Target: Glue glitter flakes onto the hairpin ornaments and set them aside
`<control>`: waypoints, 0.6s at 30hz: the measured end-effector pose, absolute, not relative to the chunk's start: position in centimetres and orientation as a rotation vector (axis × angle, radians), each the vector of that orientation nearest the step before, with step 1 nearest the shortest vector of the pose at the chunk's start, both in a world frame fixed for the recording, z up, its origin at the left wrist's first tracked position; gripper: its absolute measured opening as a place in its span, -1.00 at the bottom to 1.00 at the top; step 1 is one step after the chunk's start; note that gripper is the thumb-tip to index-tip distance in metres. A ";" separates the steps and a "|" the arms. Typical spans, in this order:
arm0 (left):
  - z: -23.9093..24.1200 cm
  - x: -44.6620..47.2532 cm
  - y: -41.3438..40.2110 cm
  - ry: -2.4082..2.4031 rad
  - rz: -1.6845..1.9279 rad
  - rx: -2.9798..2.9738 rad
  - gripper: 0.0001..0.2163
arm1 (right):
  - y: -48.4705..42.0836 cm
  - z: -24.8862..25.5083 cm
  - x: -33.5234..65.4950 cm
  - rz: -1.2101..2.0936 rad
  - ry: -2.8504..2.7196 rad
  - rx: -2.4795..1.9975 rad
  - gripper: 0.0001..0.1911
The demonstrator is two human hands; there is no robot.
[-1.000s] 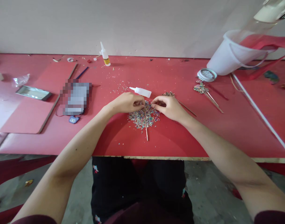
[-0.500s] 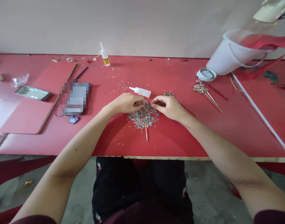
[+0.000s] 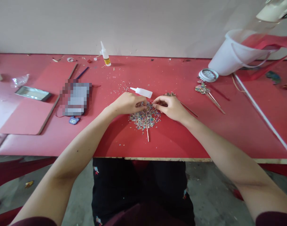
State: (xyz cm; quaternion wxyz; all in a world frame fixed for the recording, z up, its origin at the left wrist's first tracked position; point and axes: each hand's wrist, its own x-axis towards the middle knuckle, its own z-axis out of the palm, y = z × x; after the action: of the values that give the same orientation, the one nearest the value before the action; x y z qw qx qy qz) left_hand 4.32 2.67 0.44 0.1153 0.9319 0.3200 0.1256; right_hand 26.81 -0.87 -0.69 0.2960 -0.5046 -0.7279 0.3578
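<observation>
A gold-coloured hairpin (image 3: 147, 131) lies over a pile of small glittering multicoloured chips (image 3: 140, 119), its plain end pointing toward me. My left hand (image 3: 131, 103) is closed at the far end of the hairpin, fingertips pinched against it. Just to the right, my right hand (image 3: 168, 106) has thumb and forefinger brought together at the pile's edge; whatever is between them is too small to make out. The hairpin's head is mostly hidden by my fingers. Behind both hands lies a white glue bottle (image 3: 144, 93) on its side.
Another gold hairpin (image 3: 189, 109) rests beyond my right hand, and a decorated hairpin (image 3: 203, 88) farther right near a round white container (image 3: 208, 75). A white bucket (image 3: 228, 56) stands back right. An upright glue bottle (image 3: 106, 58), a blurred-out device (image 3: 77, 99) and a shallow tray (image 3: 33, 94) are leftward.
Both hands stay in nearly the same place over the chips, with only slight finger movement. The objects on the table keep their places.
</observation>
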 end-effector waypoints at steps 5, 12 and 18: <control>0.3 4.3 2.7 0.943 0.347 2.773 -0.81 | -0.9 -0.7 26.8 0.958 -1.935 -1.344 -0.84; 0.1 4.4 2.6 0.938 0.376 2.839 -0.82 | -0.8 -0.7 26.7 0.963 -1.928 -1.346 -0.83; -0.2 4.3 2.7 0.891 0.459 2.919 -0.80 | -0.7 -0.8 26.8 0.969 -1.917 -1.334 -0.80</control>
State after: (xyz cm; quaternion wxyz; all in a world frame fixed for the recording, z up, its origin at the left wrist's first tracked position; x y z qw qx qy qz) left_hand 4.34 2.74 -0.21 0.0277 0.9454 0.2887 0.1487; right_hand 26.84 -0.75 -0.82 0.3017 -0.5029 -0.7229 0.3654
